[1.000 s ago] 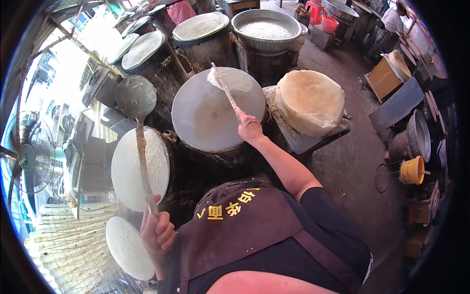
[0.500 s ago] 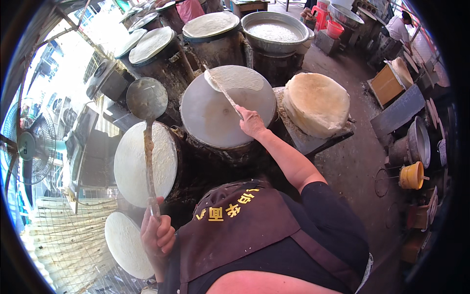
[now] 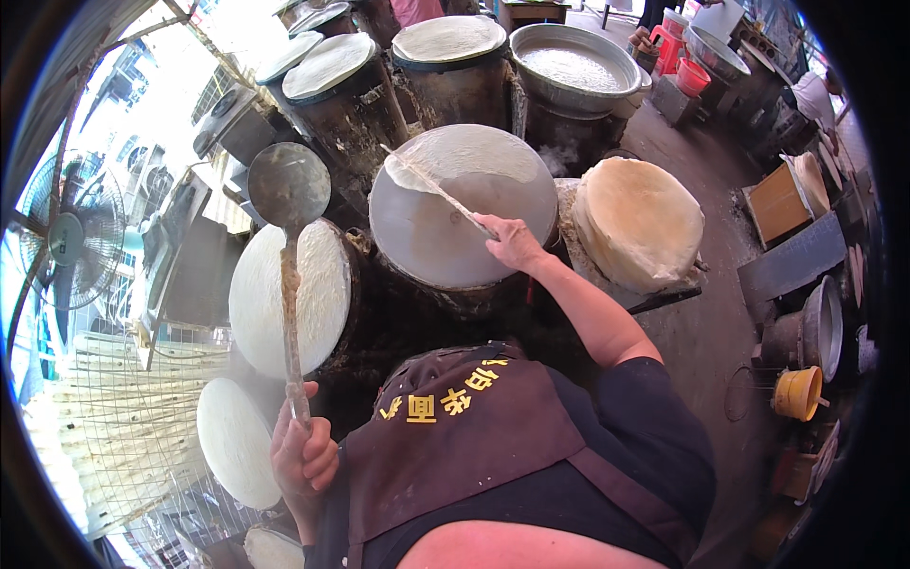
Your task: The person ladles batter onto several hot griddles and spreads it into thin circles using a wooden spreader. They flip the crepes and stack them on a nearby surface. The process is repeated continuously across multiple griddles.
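Batter (image 3: 479, 152) coats the far part of the griddle (image 3: 445, 245) as a pale sheet, ahead of the right fingers; the nearer part is bare grey. I have the right hand (image 3: 518, 245) closed on the near end of a stick (image 3: 438, 192), which slants off ahead and left of the fingers, its far end over the batter — whether it touches, I cannot tell. With the left hand (image 3: 305, 453) I grip a long ladle (image 3: 291, 284) by its end, fingers curled round it, the dark bowl well ahead of them.

Ahead of the left fingers, partly behind the ladle, I see a white round (image 3: 261, 294); a lower round (image 3: 235, 446) sits just left of them. A stack (image 3: 640, 223) of browned flatbread stands to the right of the right fingers. Past the griddle, farther from them, a basin (image 3: 559, 98) holds whitish liquid — dark drums (image 3: 445, 95) stand left of it.
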Demonstrator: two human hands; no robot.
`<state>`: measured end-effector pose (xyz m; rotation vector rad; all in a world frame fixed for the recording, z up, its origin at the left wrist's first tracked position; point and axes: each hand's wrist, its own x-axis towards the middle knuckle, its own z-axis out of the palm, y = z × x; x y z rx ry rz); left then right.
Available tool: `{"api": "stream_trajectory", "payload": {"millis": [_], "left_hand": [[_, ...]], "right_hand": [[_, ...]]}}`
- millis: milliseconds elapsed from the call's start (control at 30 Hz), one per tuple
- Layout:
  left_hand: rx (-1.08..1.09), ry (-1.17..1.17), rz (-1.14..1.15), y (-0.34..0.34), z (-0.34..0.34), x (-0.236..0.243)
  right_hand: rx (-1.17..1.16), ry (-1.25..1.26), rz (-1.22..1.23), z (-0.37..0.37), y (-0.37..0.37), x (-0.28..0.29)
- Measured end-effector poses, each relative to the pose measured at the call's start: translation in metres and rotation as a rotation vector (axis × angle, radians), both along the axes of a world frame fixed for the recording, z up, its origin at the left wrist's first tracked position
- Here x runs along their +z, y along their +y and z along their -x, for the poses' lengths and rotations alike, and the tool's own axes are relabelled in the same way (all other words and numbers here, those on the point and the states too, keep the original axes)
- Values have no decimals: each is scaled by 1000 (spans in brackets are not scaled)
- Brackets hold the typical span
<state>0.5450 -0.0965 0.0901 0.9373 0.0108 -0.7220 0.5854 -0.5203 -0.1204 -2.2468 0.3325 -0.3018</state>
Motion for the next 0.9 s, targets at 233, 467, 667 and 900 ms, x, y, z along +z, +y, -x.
{"api": "stream_trajectory", "payload": {"millis": [233, 467, 667, 900], "left_hand": [[54, -4, -9, -37, 17, 4], [37, 16, 78, -52, 31, -1], [130, -10, -14, -66, 40, 8], [155, -26, -13, -66, 49, 5]], "right_hand": [[-71, -34, 61, -25, -79, -6], [289, 58, -86, -4, -57, 10], [161, -38, 92, -44, -91, -2], [375, 153, -94, 1, -98, 16]]}}
